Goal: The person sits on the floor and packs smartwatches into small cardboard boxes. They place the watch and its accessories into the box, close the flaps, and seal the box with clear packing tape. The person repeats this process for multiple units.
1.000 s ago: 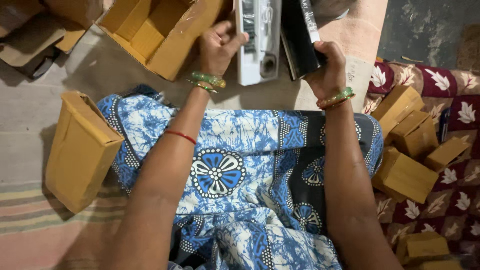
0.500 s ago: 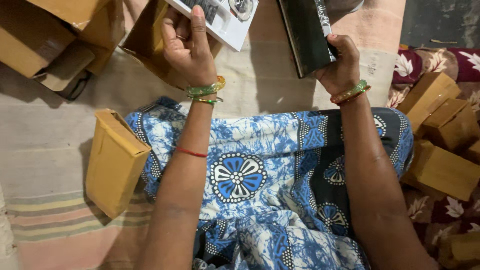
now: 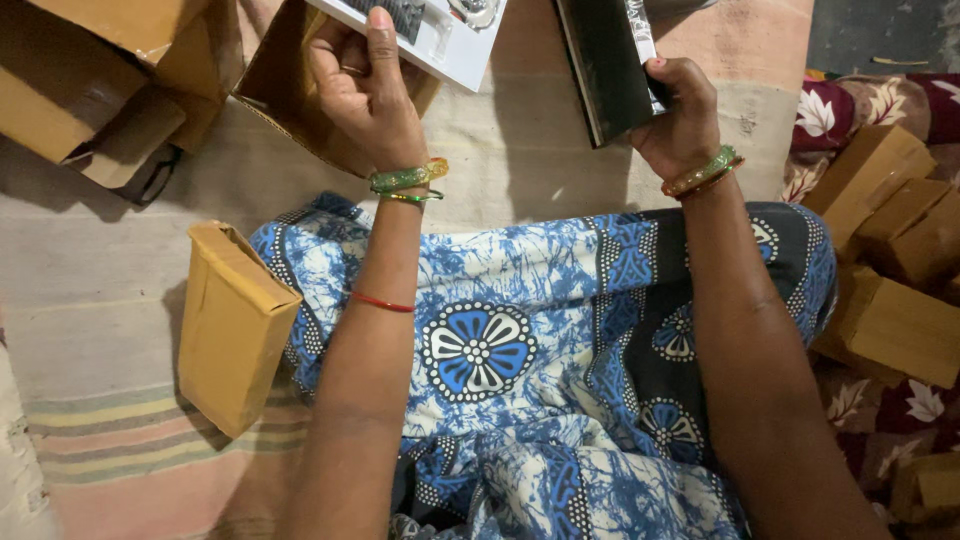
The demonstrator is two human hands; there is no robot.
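Raised over the striped mat [image 3: 120, 440], hands grip white panel [image 3: 440, 35] and black box [image 3: 610, 70].

Blue-and-white floral print garment [image 3: 520, 330]; green bangles [image 3: 408, 180] on both wrists, a thin red thread [image 3: 382, 301]; tan cardboard boxes [image 3: 232, 325] — plain; a white card [image 3: 440, 35], a black box [image 3: 610, 65]; maroon flowered cloth [image 3: 900, 420]; a pale striped mat [image 3: 120, 440].

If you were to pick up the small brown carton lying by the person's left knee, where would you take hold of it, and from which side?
I would probably grip the small brown carton across its two long side faces near the middle, coming down from above. It lies flat on the striped mat, long and narrow, with its upper end flaps loose, so the ends give a poor hold. Both hands are busy higher up.
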